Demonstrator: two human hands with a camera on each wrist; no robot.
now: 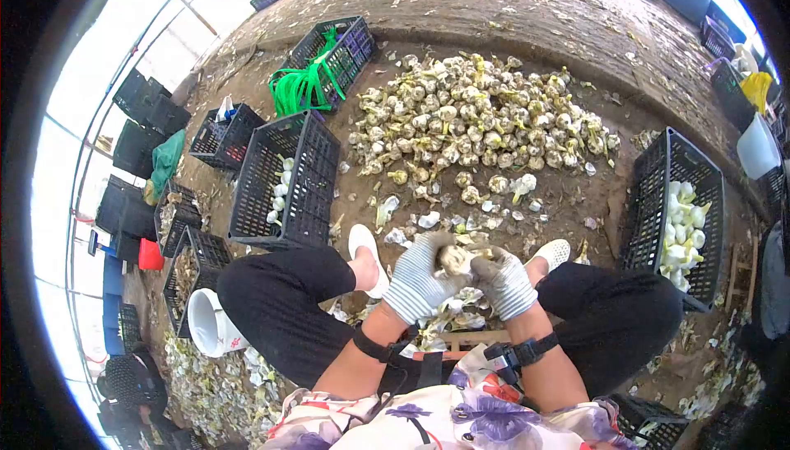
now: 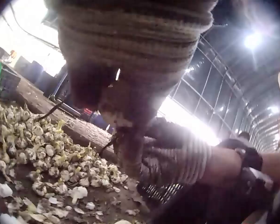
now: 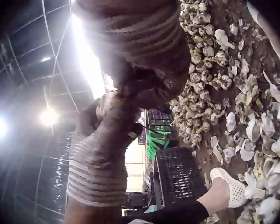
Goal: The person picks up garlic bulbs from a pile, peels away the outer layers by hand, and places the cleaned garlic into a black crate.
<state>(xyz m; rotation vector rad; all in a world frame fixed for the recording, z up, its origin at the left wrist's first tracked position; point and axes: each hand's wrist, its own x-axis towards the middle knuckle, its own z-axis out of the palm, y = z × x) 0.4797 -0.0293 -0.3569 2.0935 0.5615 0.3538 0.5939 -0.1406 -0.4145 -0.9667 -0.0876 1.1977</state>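
Between the person's knees, the gloved left hand [image 1: 421,279] grips a garlic bulb [image 1: 454,261] with dirty outer skin. Close against it, the gloved right hand [image 1: 504,282] pinches the same bulb from the other side. Both gloves are striped white and grey, with darker, soiled fingers. The right wrist view has the left hand [image 3: 100,144] around the bulb, its fingers meeting those of the right hand [image 3: 144,51]. Shadow and the gloves hide much of the bulb there. Loose garlic skins [image 1: 448,318] lie on the ground under the hands.
Ahead lies a big heap of unpeeled garlic [image 1: 477,116]. A black crate [image 1: 284,178] at left and another [image 1: 675,219] at right hold cleaned white bulbs. Green straps [image 1: 300,88] hang over a farther crate. A white bucket [image 1: 216,322] stands beside the left knee.
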